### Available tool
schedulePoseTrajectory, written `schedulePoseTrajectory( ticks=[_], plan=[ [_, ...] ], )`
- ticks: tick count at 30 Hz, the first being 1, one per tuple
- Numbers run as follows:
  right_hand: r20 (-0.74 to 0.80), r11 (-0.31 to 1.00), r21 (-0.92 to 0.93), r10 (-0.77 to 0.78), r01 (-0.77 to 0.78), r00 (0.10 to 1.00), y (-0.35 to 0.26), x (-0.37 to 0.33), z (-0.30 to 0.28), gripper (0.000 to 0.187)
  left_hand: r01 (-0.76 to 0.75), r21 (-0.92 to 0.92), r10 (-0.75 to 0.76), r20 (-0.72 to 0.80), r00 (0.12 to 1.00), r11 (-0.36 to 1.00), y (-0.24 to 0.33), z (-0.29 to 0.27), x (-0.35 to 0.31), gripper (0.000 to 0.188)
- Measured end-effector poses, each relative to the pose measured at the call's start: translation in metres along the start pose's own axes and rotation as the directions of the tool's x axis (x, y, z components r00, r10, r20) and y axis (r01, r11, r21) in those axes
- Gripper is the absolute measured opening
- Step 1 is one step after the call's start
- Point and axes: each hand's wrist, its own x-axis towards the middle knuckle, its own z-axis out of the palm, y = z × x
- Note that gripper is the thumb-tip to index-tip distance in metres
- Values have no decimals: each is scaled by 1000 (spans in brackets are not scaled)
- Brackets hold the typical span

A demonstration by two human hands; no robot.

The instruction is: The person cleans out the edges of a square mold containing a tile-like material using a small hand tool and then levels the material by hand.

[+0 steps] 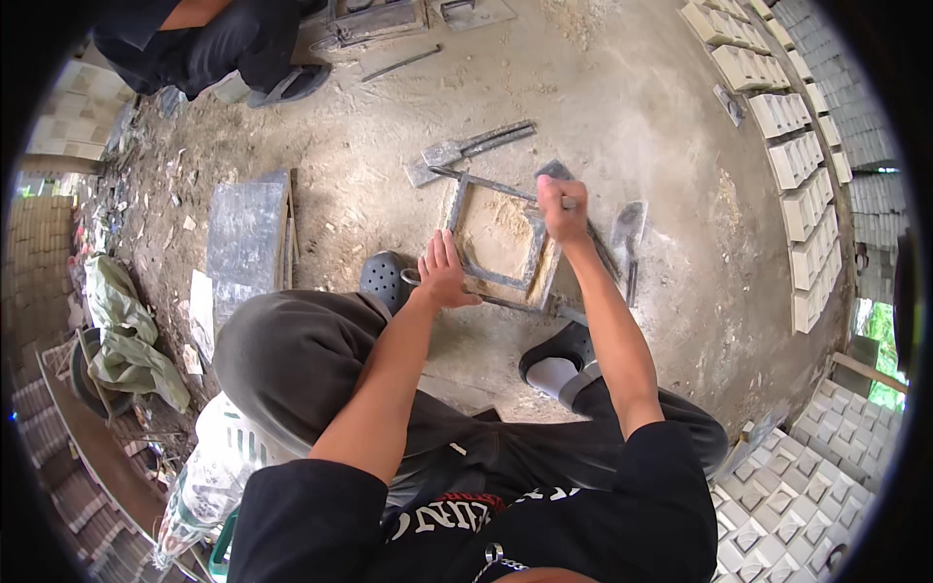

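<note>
On the ground before me lies a square dark metal mould frame (450, 219) with pale sandy powder (494, 233) inside. My left hand (445, 276) rests on its near left corner, fingers stretched out and pressing the edge. Over the frame's right side, my right hand (564, 209) is closed round the short handle of a tool (570, 203). My fist hides most of that tool, so its kind is unclear. Just beyond the fist shows a dark flat piece (553, 170). To the right lies a trowel (629, 225) beside a dark bar.
Metal tools (476, 148) lie beyond the frame. Dark boards (248, 238) are stacked at left. Rows of pale moulded blocks (802, 204) line the right, with more patterned blocks (807, 496) at lower right. Another person (228, 44) squats at far left near another mould (377, 21).
</note>
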Motion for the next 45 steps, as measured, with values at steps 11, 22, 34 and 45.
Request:
schedulePoseTrajectory(
  ticks=[11,22,34,45],
  plan=[
    [123,975,170,124,-144,985,-10,36,-7,52,-22,-56,18,-58,998,998,1,-1,6,153],
    [-35,966,223,138,-127,990,12,9,-17,52,-30,-32,29,-40,999,999,4,0,5,152],
    [-376,978,84,210,-193,903,4,-12,-28,50,0,31,-1,34,999,1000,10,-8,5,155],
    [-646,976,99,212,-194,733,-28,-38,-24,46,6,5,-6,35,999,1000,10,-9,3,153]
  ],
)
